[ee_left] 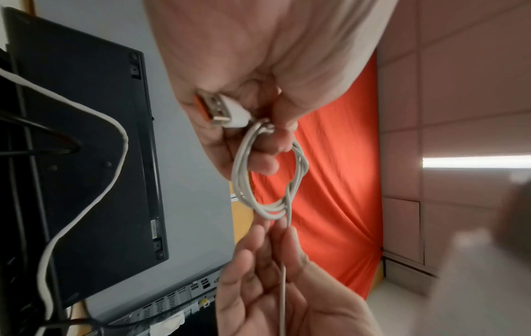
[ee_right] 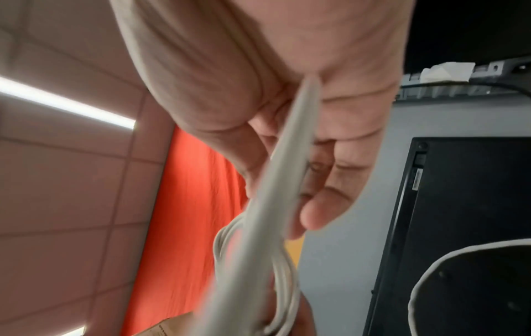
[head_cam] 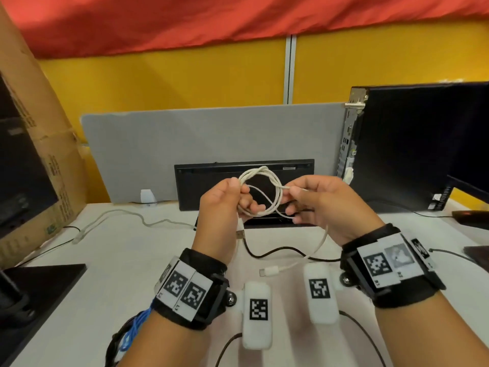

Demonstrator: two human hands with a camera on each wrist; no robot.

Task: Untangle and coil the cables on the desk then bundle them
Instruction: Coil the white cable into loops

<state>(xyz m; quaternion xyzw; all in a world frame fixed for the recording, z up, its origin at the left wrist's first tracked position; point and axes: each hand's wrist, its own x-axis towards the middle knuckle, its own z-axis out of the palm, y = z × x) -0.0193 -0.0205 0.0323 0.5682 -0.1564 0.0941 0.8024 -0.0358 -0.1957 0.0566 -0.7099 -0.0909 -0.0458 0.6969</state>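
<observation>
A white USB cable point(head_cam: 260, 192) is wound into a small coil held above the desk between both hands. My left hand point(head_cam: 225, 200) grips the coil's left side, its USB-A plug point(ee_left: 221, 111) lying against the palm. My right hand point(head_cam: 312, 200) pinches the cable's loose strand point(ee_right: 287, 159) at the coil's right side. The free tail hangs down to the desk and ends in a small white plug point(head_cam: 268, 271). A black cable point(head_cam: 275, 252) and a grey network cable point(head_cam: 119, 215) lie on the desk.
A black keyboard point(head_cam: 243, 186) leans upright against the grey partition point(head_cam: 185, 133) behind my hands. A black computer tower point(head_cam: 412, 144) stands at the right, a cardboard box point(head_cam: 34, 133) and a monitor at the left. A monitor base point(head_cam: 45, 282) sits front left.
</observation>
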